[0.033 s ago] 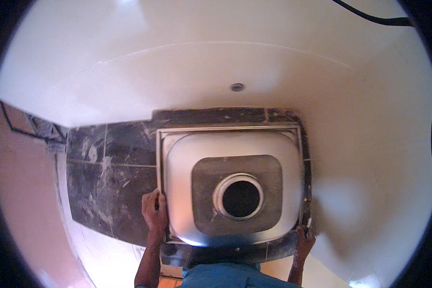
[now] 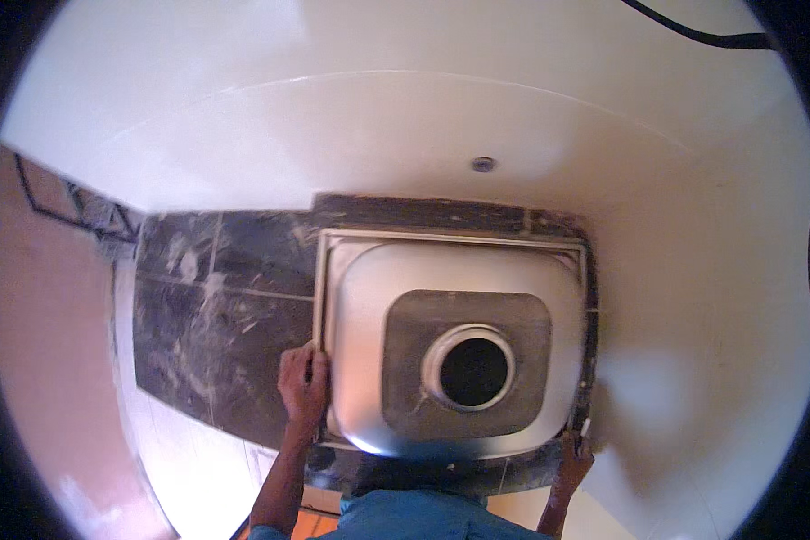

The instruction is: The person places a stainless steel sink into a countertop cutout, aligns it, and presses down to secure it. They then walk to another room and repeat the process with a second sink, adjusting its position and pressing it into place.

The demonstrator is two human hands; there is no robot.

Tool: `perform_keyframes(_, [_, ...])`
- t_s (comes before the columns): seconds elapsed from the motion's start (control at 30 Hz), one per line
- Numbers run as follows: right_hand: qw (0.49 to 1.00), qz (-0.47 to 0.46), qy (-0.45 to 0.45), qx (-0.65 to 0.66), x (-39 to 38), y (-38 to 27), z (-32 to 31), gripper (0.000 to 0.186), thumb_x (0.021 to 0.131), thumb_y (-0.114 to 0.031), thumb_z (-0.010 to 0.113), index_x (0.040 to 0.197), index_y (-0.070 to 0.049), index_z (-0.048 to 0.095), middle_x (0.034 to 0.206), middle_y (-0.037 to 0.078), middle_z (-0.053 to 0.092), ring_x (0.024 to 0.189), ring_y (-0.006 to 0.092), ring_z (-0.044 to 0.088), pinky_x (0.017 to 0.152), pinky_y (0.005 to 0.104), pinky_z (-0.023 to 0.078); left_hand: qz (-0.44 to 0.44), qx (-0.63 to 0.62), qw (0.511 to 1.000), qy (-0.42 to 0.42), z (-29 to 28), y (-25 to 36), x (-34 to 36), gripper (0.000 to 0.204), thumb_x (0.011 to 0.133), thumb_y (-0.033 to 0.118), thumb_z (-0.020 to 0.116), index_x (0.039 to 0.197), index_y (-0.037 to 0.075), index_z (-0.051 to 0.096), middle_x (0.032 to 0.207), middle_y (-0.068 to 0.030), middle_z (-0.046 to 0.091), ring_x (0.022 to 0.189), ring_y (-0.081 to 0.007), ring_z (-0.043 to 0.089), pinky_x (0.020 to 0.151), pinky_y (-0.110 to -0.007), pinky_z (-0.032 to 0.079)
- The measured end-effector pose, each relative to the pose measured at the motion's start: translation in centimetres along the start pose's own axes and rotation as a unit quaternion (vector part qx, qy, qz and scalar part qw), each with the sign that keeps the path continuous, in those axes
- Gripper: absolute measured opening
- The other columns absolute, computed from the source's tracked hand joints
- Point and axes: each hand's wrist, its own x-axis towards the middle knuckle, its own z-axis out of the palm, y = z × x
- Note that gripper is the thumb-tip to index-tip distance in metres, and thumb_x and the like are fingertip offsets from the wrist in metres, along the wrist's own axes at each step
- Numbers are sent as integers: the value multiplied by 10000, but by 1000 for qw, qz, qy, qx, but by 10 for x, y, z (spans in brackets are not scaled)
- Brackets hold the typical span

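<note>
A stainless steel sink [image 2: 360,306] with a round dark drain opening [image 2: 474,372] lies on a dark, dust-smeared tiled counter [image 2: 216,342]. My left hand [image 2: 303,382] has its fingers curled round the sink's left rim, near the front corner. At the front right corner, my right hand [image 2: 574,461] is closed by the rim, with a small white object [image 2: 586,427] at its fingers; what exactly it grips is unclear. The sink's front edge is nearest my blue-clothed body [image 2: 405,513].
White tiled walls [image 2: 396,126] rise behind and to the right, one with a small round fitting [image 2: 482,165]. A black hose or cable [image 2: 711,38] runs at the upper right. At the left are a pink wall [image 2: 54,342] and a dark metal frame [image 2: 72,202].
The whole scene sits a little farther right in the picture, as the camera has shifted. Both hands remain at the same places on the sink's rim.
</note>
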Motion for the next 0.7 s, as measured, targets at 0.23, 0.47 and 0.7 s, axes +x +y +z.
perform_keyframes(0.23, [994, -102, 6, -34, -3, -12, 0, 370, 884, -350, 720, 902, 19, 692, 798, 69, 644, 759, 198, 552, 721, 362, 458, -2, -52, 999, 12, 3, -13, 0, 235, 884, 85, 673, 1101, -4, 687, 904, -139, 636, 823, -286, 635, 746, -389, 529])
perform_keyframes(0.47, [979, -196, -25, -43, 29, 38, -3, 386, 875, -347, 738, 1001, 15, 696, 910, 92, 678, 822, 249, 589, 789, 405, 467, 45, -62, 997, 29, 7, -26, -4, 269, 911, 157, 650, 1134, 10, 671, 922, -138, 619, 837, -307, 635, 738, -400, 529])
perform_keyframes(0.7, [944, -317, 47, -81, 48, 65, 7, 432, 873, -336, 754, 1019, 63, 678, 1059, 153, 677, 866, 290, 619, 821, 407, 472, 68, -138, 986, -59, -14, -45, 5, 324, 967, 223, 570, 1193, 9, 659, 912, -173, 592, 886, -351, 620, 784, -441, 512])
